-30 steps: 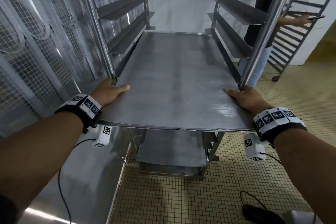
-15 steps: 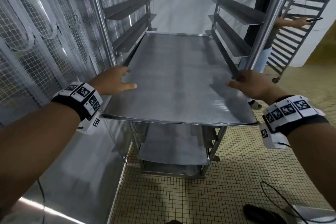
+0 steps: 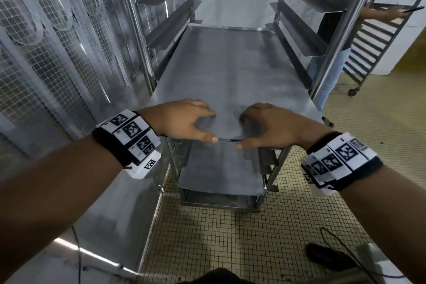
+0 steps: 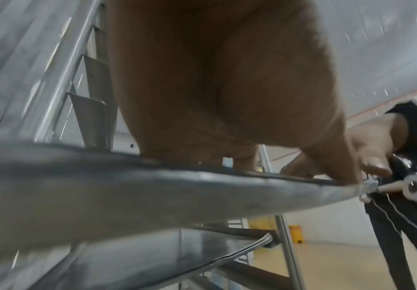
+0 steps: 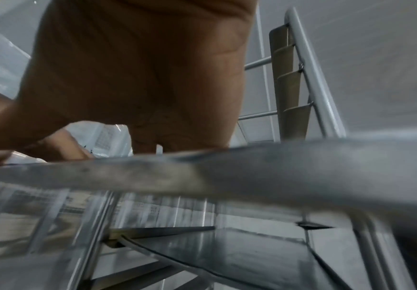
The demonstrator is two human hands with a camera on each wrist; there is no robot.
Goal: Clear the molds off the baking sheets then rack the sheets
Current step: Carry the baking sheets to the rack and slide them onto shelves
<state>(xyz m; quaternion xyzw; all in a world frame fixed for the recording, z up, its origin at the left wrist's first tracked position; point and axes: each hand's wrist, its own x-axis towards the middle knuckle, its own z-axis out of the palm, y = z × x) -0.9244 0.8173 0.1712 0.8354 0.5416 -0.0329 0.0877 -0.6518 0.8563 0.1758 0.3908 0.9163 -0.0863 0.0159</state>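
Observation:
A bare metal baking sheet lies on runners of the steel rack, with no molds on it. My left hand and right hand sit side by side at the middle of its near edge. On each, arched fingers press their tips on the sheet's top and the thumb lies against the near rim. The left wrist view shows the left hand above the rim of the sheet, nothing under it. In the right wrist view, the right hand rests on the sheet. Another sheet sits lower down.
Wire mesh behind clear plastic strips stands close on the left. A person stands behind the rack's right side, reaching to a second rack. A black shoe and a cable lie on the tiled floor at lower right.
Both hands left the sheet's side edges, lifted, and came together at the middle of its near edge. The sheet sits further into the rack than a second ago.

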